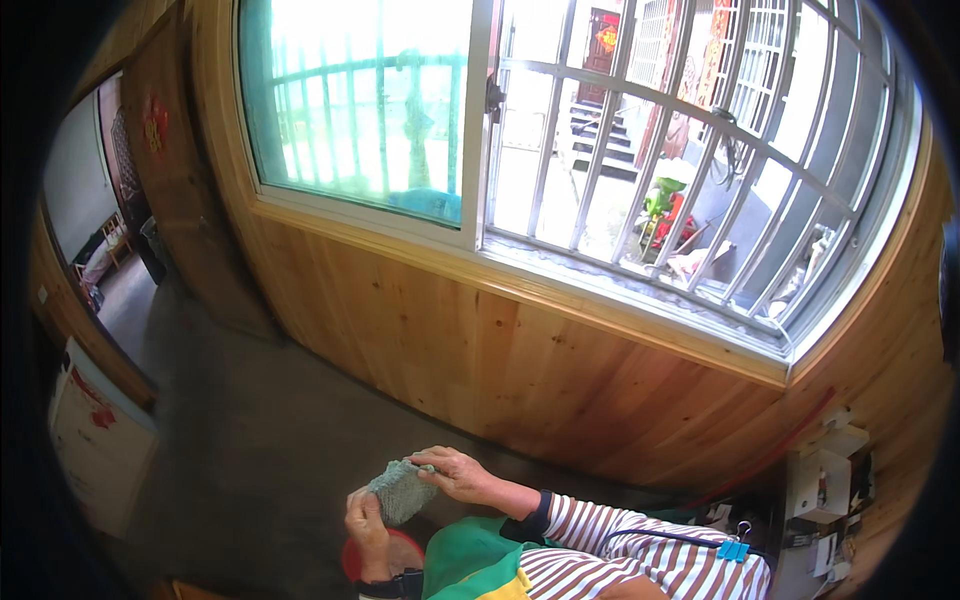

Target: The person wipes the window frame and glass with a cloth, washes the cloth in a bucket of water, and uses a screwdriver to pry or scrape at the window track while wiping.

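A grey-green terry cloth (405,493) is stretched between my two hands. My left hand (366,519) grips its near left edge, with the thumb laid along the cloth. My right hand (459,474) pinches the upper right corner between thumb and fingers. Just below my left hand is a round red-rimmed container (411,546), perhaps a bucket or basin, partly hidden by my wrist and the apron. A green apron (472,551) and a striped sleeve (592,521) cover my body and right arm.
Ahead is a wood-panelled wall (450,330) under a barred sliding window (585,187). To the left are an open wooden door (180,187) and a white box-like object (101,442). Small items crowd a white shelf unit (821,487) at right. The dark floor (247,420) spreads between.
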The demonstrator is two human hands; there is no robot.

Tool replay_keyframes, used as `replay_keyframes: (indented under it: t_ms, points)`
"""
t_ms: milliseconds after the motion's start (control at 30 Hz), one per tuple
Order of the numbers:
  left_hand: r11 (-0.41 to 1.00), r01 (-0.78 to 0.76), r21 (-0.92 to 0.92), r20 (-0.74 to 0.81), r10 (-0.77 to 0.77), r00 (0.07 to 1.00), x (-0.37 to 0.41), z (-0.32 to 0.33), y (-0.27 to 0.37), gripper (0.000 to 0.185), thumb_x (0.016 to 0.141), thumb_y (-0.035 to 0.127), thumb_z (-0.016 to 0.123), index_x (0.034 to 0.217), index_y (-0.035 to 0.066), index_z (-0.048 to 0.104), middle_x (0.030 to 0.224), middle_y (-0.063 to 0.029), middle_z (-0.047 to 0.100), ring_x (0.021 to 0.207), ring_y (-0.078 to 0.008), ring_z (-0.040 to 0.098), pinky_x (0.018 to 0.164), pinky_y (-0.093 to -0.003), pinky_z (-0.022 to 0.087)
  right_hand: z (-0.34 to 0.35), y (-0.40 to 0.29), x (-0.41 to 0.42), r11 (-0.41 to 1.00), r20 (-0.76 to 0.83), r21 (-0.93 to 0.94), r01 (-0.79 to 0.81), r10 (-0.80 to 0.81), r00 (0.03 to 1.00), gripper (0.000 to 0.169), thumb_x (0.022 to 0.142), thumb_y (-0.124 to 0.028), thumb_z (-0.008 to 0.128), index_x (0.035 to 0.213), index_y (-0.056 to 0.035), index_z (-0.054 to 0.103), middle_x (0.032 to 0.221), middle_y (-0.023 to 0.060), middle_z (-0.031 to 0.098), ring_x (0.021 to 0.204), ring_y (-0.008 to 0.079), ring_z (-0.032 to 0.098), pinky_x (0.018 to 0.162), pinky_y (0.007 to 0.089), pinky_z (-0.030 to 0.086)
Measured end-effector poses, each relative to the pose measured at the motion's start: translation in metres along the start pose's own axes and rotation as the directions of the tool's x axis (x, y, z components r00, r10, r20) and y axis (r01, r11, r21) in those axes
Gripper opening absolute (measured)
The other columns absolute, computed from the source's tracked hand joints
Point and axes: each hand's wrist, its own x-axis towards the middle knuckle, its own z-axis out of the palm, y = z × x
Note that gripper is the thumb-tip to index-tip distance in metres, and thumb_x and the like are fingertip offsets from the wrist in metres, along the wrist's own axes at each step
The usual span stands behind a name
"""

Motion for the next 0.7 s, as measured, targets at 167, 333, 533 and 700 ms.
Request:
replay_keyframes:
  t_ms: [167,333,533,700]
  points:
    - [0.995,0.091,-0.029,0.084,-0.089,0.993,-0.029,0.011,0.018,0.025,0.097,0.02,0.054,0.095,-0.003,0.063,0.08,-0.0082,0.063,0.079,-0.0147,0.057,0.075,-0.0299,0.047,-0.023,-0.019,-0.043,0.995,-0.096,-0.095,0.01,-0.019,0.995,0.035,0.093,-0.031,0.058,0.124,-0.0143,0.063,0.123,0.013,0.058,0.114,0.0315,0.056,0.094,0.0404,0.047]
    - [0.92,0.274,-0.279,0.104,-0.255,0.961,-0.027,0.03,0.022,0.026,0.1,0.017,0.049,0.086,-0.001,0.061,0.084,-0.0005,0.06,0.076,-0.0099,0.051,0.069,-0.0296,0.044,-0.067,-0.039,-0.08,0.969,-0.288,0.215,0.124,-0.058,0.956,0.026,0.096,-0.01,0.057,0.121,-0.0074,0.065,0.106,0.0081,0.068,0.095,0.015,0.061,0.084,0.0273,0.048]
    - [0.713,0.293,-0.637,0.188,-0.224,0.956,-0.016,0.077,0.005,0.027,0.1,0.024,0.048,0.112,0.003,0.059,0.105,-0.0043,0.063,0.093,-0.0141,0.059,0.084,-0.0302,0.048,-0.128,-0.005,-0.112,0.9,-0.556,0.416,0.132,0.137,0.82,0.024,0.099,-0.019,0.057,0.117,-0.0059,0.067,0.076,-0.0075,0.057,0.064,0.0014,0.043,0.057,0.0174,0.035]
    - [0.859,0.128,-0.496,0.246,-0.002,0.969,-0.01,0.146,0.077,0.028,0.102,0.026,0.042,0.107,0.005,0.06,0.101,-0.0044,0.059,0.093,-0.016,0.056,0.083,-0.0337,0.046,-0.186,0.043,-0.154,0.89,-0.344,-0.264,-0.37,0.272,0.899,0.041,0.093,-0.03,0.064,0.125,-0.0051,0.06,0.087,0.0072,0.071,0.078,0.0218,0.067,0.074,0.0347,0.055]
